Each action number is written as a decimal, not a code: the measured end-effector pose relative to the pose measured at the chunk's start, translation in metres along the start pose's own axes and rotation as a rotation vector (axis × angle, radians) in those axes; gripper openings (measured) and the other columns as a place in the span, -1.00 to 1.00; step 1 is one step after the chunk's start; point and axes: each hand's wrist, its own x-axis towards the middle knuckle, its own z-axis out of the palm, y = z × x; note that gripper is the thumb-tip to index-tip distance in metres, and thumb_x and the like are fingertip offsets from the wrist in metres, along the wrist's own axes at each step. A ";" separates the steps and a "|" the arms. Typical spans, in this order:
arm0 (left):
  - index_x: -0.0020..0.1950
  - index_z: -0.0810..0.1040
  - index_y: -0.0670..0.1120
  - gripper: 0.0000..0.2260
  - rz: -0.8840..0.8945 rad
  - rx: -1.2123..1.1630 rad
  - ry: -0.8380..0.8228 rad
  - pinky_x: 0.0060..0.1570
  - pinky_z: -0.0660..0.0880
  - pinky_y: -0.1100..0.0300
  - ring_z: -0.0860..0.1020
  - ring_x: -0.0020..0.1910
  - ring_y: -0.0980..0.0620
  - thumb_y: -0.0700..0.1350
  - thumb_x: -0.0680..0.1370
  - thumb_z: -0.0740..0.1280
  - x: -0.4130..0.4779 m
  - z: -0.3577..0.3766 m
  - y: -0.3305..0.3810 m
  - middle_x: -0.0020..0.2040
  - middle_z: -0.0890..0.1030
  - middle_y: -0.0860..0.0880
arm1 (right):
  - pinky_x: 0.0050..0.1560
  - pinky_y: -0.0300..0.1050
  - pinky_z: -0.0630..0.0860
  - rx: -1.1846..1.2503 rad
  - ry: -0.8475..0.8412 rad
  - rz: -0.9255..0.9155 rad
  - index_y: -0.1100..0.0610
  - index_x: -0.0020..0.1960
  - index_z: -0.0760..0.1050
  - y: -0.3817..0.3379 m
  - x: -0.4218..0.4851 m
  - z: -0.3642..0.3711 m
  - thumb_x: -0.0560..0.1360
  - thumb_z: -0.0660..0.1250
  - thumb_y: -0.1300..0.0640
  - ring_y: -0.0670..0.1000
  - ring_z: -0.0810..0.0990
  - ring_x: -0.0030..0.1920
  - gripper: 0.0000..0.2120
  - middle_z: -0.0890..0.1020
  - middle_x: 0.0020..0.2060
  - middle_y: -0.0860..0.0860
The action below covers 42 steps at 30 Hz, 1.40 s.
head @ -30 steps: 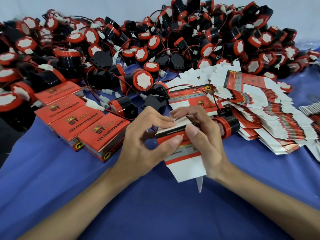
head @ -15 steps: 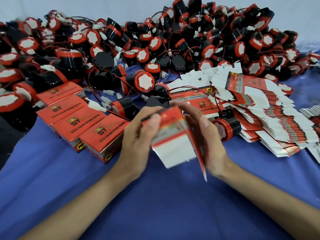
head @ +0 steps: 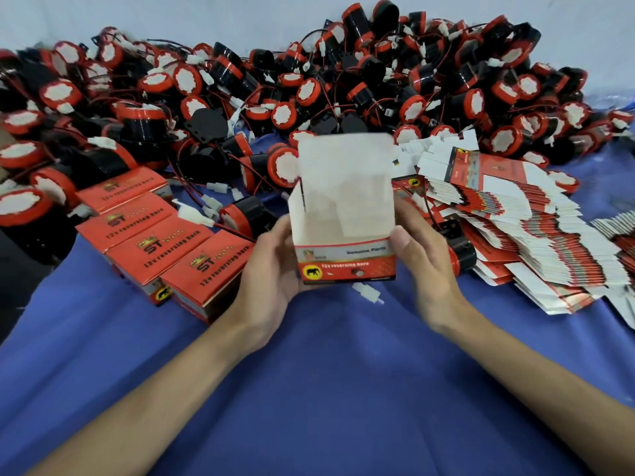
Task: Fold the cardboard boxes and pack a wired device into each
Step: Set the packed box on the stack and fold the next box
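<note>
Head view: the box [head: 343, 207] stands upright between both hands, just above the cloth [head: 326, 372], its mouth open to the camera and the lid flap raised at the back. The inside looks bare. The left hand [head: 271, 269] cups the left wall and base, thumb along the side and fingers curled out of sight underneath. The right hand [head: 422, 269] is blurred; its thumb lies on the right wall and it seems to pinch that side, fingers hidden behind.

The step in hand is likely squaring the box before loading. To do it well, press the bottom flaps fully home so the base cannot drop out, and hold the walls lightly so the thin card stays straight. A device [head: 460, 255] lies just beside the right hand, and a white plug [head: 367, 293] rests on the cloth below the box. Coil the wire before the device goes in, so the lid shuts flat.

Packed boxes [head: 154, 235] sit in a row at the left, and flat blanks [head: 536, 235] are stacked at the right.
</note>
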 end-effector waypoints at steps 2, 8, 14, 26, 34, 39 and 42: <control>0.12 0.64 0.18 -0.59 0.023 -0.003 -0.097 -0.10 0.60 0.19 0.63 0.11 0.08 0.19 0.59 0.01 -0.004 0.000 0.001 0.12 0.66 0.10 | 0.15 -0.33 0.41 -0.050 0.011 0.022 0.23 0.44 0.30 0.001 0.000 0.001 0.51 0.08 -0.08 -0.21 0.52 0.19 -0.41 0.58 0.13 -0.21; 0.22 0.38 0.09 -0.56 0.296 0.442 -0.021 0.03 0.46 0.35 0.52 0.14 0.25 -0.26 0.40 0.27 -0.007 0.002 -0.012 0.11 0.56 0.25 | 0.06 -0.31 0.39 -0.175 0.012 -0.058 0.29 0.45 0.24 0.001 -0.002 0.007 0.47 0.14 0.06 -0.05 0.50 0.06 -0.41 0.51 0.14 0.06; 0.17 0.37 0.13 -0.47 0.475 0.595 0.068 0.01 0.43 0.45 0.51 0.09 0.31 -0.42 0.38 0.15 -0.006 0.001 -0.012 0.05 0.53 0.36 | -0.02 -0.16 0.52 0.010 0.081 0.138 -0.10 0.17 0.40 -0.003 -0.010 0.029 0.32 0.27 0.28 -0.07 0.59 0.03 -0.52 0.60 0.02 -0.04; 0.30 0.32 -0.08 -0.58 0.608 0.736 -0.175 0.26 0.42 -0.06 0.40 0.35 -0.07 -0.18 0.48 0.36 -0.008 0.003 -0.020 0.31 0.39 -0.10 | 0.13 0.20 0.55 0.199 0.293 0.277 0.05 0.11 0.51 -0.005 -0.012 0.032 0.35 0.35 0.49 0.16 0.60 0.12 -0.54 0.63 0.05 0.17; 0.26 0.34 0.06 -0.47 0.572 0.802 -0.100 0.20 0.40 0.29 0.43 0.27 0.17 -0.20 0.36 0.44 -0.001 -0.004 -0.021 0.22 0.42 0.02 | 0.19 -0.09 0.50 -0.403 0.163 0.048 0.15 0.22 0.49 -0.009 -0.004 0.017 0.43 0.36 0.01 -0.02 0.54 0.17 -0.59 0.56 0.12 0.02; 0.13 0.33 0.20 -0.47 0.379 0.796 0.176 -0.03 0.42 0.46 0.48 0.10 0.38 -0.10 0.36 0.57 0.006 -0.008 -0.015 0.11 0.51 0.22 | 0.15 -0.14 0.32 -1.081 -0.153 -0.291 0.16 0.30 0.50 -0.025 0.019 -0.043 0.51 0.13 -0.25 0.09 0.42 0.23 -0.41 0.48 0.24 0.13; 0.06 0.32 0.29 -0.50 0.367 0.871 0.129 -0.06 0.37 0.49 0.46 0.06 0.41 -0.11 0.38 0.54 0.008 -0.009 -0.014 0.06 0.49 0.32 | 0.19 -0.06 0.34 -1.233 -0.367 -0.010 -0.04 0.34 0.47 -0.034 0.027 -0.086 0.43 0.23 -0.31 0.02 0.39 0.28 -0.42 0.48 0.26 -0.05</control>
